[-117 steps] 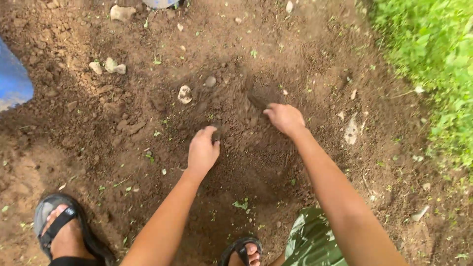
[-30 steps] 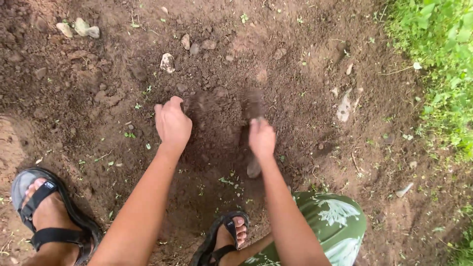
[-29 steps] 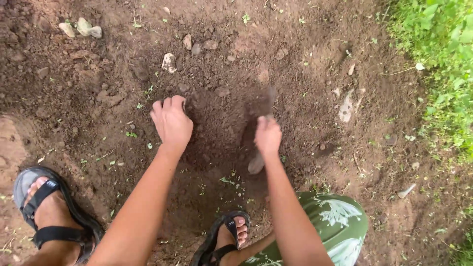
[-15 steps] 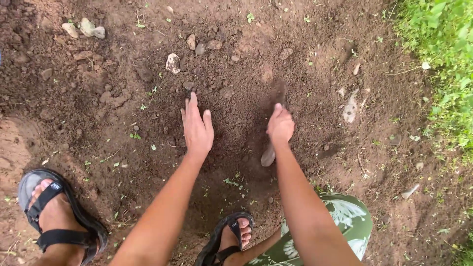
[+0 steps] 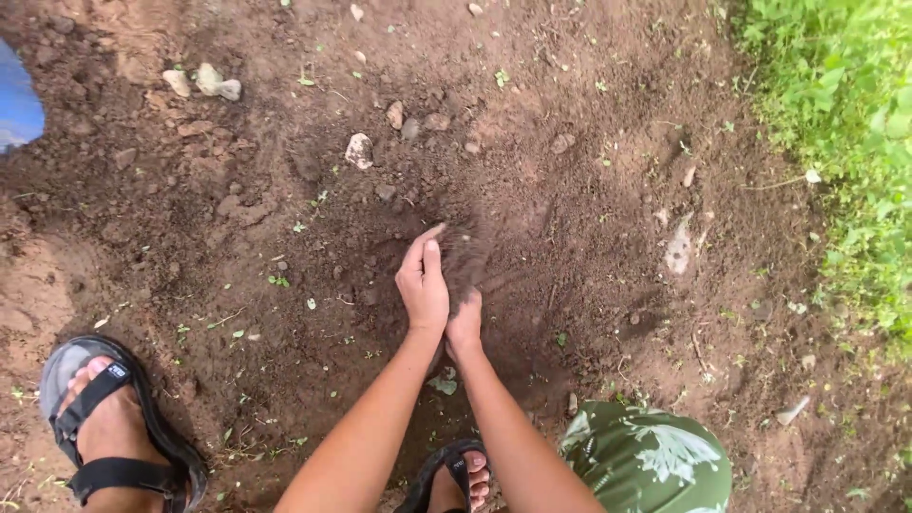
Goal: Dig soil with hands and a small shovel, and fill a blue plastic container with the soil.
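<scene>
Cupping loose dark soil between my left hand and right hand, palms together, unclenched; crumbly clump just ahead of fingertips may spill through any gap.

2 hands – left hand, right hand. 2 sandals – left sandal, right sandal. 1 blue object.

Your left hand and right hand meet side by side on the loose soil in front of you. Stones lie beyond them, up and to the left. Grass runs along your right; your sandalled foot stands near left
</scene>
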